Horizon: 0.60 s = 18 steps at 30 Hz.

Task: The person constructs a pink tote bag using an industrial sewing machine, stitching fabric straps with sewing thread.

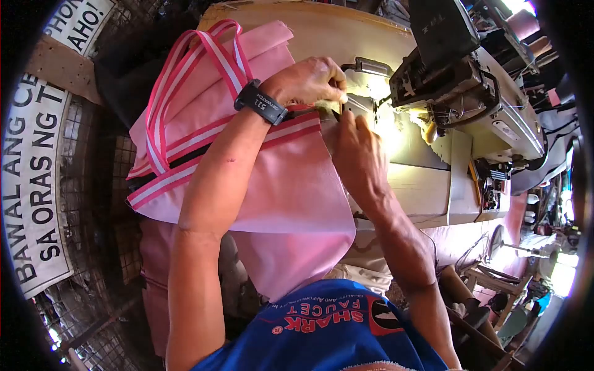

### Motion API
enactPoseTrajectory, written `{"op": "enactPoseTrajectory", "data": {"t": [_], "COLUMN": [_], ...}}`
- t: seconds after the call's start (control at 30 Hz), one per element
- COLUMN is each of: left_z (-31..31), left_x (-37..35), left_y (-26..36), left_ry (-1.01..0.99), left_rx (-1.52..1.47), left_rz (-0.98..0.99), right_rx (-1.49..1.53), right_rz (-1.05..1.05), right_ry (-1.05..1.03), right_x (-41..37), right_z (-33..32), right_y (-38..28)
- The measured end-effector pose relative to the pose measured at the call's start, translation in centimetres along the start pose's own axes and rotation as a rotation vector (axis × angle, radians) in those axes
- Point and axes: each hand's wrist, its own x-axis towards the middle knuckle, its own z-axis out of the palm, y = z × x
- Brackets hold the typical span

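Fingers (336,75) on the left hand (307,81) look curled, right hand (362,153) similar; can't tell if either's clamped on anything. Both are beside pink fabric (281,185) with red-and-white striped straps (221,65).

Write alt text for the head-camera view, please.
A person's left hand and right hand work close together at the edge of pink fabric with striped trim, beside a lit sewing machine. The left arm wears a black watch.
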Motion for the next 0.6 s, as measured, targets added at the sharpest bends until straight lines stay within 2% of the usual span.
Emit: {"op": "enactPoseTrajectory", "data": {"t": [0.03,0.07,0.17,0.2,0.27,0.3,0.33,0.43,0.53,0.6], "left_z": [-0.1,-1.3,-4.3,-4.4,-2.5,-2.1,-2.3,-2.7,-3.3,-3.9], "left_x": [-0.2,-1.1,-1.8,-2.9,-3.4,-3.8,-3.8,-3.5,-3.9,-4.5], "left_y": [0.6,1.0,-1.6,-0.4,-2.7,-1.9,-1.2,1.0,0.6,0.8], "left_ry": [0.091,0.134,0.28,0.224,0.184,0.165,0.074,-0.056,-0.003,0.052], "left_rx": [-0.003,-0.05,0.232,0.397,0.61,0.72,0.628,0.777,0.65,0.523], "left_rz": [0.096,-0.016,0.084,0.017,0.128,0.181,0.023,-0.124,-0.087,-0.081], "right_rx": [0.055,0.11,0.245,0.269,0.294,0.331,0.368,0.466,0.548,0.725], "right_rz": [0.008,0.018,-0.073,-0.073,-0.053,-0.009,0.034,0.082,0.039,0.069], "right_ry": [0.032,0.065,0.2,0.174,0.136,0.11,0.085,0.105,0.189,0.071], "right_x": [-0.7,-1.6,-4.2,-4.7,-5.1,-5.0,-4.7,-3.0,-0.4,1.6], "right_z": [-0.4,-0.8,-1.1,-1.2,-1.0,-1.0,-1.1,-1.2,-0.6,-0.4], "right_y": [-0.1,-0.2,-0.7,-1.1,-1.4,-1.3,-1.0,-0.3,-0.2,-0.6]}}
